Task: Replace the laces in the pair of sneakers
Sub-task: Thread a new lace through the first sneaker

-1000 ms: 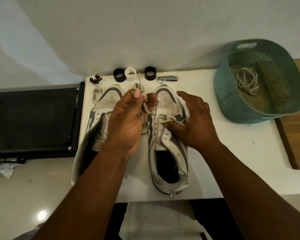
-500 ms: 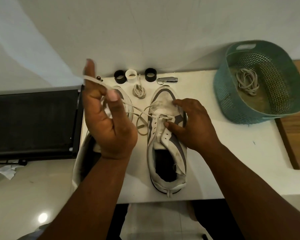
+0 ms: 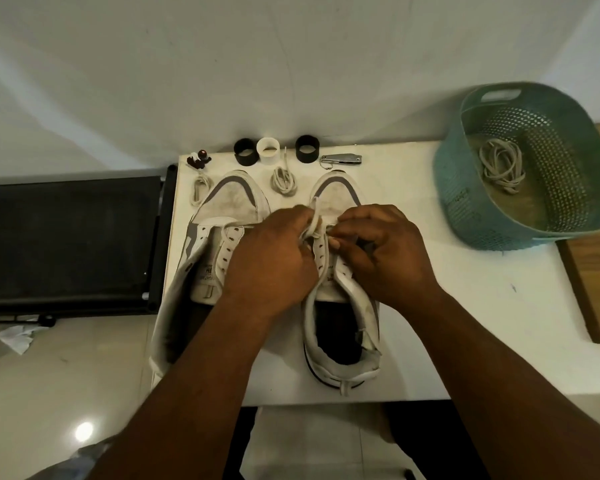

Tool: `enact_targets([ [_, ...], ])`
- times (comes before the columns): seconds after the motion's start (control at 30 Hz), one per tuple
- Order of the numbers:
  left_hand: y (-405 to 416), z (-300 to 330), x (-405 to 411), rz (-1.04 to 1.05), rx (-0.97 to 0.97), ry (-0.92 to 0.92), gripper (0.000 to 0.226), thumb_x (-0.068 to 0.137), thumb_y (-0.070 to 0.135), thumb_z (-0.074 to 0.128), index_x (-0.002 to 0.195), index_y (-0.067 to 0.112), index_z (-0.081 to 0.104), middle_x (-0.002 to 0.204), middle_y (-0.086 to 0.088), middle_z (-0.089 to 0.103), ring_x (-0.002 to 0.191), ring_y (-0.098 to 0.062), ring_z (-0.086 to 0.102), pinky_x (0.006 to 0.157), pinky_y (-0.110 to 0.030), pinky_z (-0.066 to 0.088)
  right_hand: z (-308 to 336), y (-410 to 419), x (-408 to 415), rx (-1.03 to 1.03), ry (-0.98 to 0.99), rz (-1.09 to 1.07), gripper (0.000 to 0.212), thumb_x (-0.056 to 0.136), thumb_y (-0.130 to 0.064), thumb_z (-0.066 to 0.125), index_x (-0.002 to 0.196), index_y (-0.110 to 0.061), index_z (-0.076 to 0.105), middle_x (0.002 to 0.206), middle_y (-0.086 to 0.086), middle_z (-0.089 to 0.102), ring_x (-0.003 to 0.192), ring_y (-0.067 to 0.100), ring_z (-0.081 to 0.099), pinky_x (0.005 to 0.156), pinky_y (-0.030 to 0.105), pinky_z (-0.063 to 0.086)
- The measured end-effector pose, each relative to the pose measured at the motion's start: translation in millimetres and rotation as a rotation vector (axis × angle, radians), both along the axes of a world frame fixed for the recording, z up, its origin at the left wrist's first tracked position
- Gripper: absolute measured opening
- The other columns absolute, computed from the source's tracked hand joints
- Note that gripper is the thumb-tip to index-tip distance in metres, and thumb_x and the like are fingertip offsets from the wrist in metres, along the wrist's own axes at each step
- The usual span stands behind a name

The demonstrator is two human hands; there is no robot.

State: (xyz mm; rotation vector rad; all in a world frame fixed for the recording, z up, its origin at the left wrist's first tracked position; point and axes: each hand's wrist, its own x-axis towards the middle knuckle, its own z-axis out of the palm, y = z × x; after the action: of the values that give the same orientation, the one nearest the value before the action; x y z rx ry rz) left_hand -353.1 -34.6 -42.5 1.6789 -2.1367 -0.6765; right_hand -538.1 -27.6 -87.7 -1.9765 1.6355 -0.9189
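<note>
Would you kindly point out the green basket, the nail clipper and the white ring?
green basket (image 3: 465, 216), head view, on its outer wall.
nail clipper (image 3: 342, 159), head view, on its metal body.
white ring (image 3: 268, 154), head view, on its front wall.

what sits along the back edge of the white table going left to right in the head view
small dark red-tipped bits → black ring → white ring → second black ring → silver metal nail clipper → teal perforated plastic basket

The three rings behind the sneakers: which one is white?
The middle ring is white. The left ring touching it and the right ring, standing apart, are black.
</note>
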Motion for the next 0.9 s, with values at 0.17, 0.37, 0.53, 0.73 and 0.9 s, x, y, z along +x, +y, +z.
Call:
enact_targets([
  [0.17,-3,-6,2,0.049,-0.025,-0.082,0.018,0.09,0.033,0.058,0.1,0.021,0.067,0.094,0.001,0.067,0.088,-0.023,0.062,0.077,-0.041,0.051,4,0,-6,0.082,0.003,-0.04,0.042,0.083,-0.04,0.081,0.12,-0.025,0.07,0.123,-0.006,0.066,0.112,0.006,0.052,0.095,0.026,0.044],
  [0.37,-3,2,5,0.174,-0.073,-0.109,0.018,0.097,0.031,0.057,0.103,0.015,0.063,0.1,-0.004,0.063,0.092,-0.025,0.06,0.077,-0.041,0.049,6,-1,-5,0.185,0.114,-0.091,0.068,0.08,-0.045,0.082,0.14,-0.032,0.052,0.142,-0.005,0.053,0.129,0.014,0.041,0.103,0.025,0.03],
  [0.53,-3,10,12,0.208,-0.129,0.014,0.019,0.09,0.032,0.058,0.096,0.016,0.067,0.092,0.002,0.066,0.086,-0.018,0.061,0.078,-0.039,0.053,6,-2,-5,0.222,0.117,-0.093,0.069,0.08,-0.042,0.082,0.141,-0.034,0.05,0.143,-0.006,0.049,0.131,0.015,0.036,0.102,0.024,0.024],
  [0.73,-5,17,15,0.274,-0.024,0.417,0.023,0.103,0.033,0.061,0.096,0.019,0.078,0.089,0.008,0.069,0.077,0.003,0.061,0.071,-0.016,0.048,14,-2,-12,0.155,0.003,-0.096,0.054,0.083,-0.031,0.08,0.133,-0.029,0.06,0.133,-0.008,0.059,0.119,0.009,0.051,0.098,0.024,0.04],
  [0.9,2,29,3,0.37,0.249,0.843,0.033,0.108,0.031,0.048,0.118,0.015,0.074,0.11,0.016,0.077,0.109,0.0,0.067,0.095,-0.028,0.047,44,3,3,0.0,-0.252,-0.141,0.02,0.091,-0.028,0.07,0.111,-0.025,0.071,0.097,-0.013,0.069,0.079,0.008,0.062,0.064,0.014,0.045],
])
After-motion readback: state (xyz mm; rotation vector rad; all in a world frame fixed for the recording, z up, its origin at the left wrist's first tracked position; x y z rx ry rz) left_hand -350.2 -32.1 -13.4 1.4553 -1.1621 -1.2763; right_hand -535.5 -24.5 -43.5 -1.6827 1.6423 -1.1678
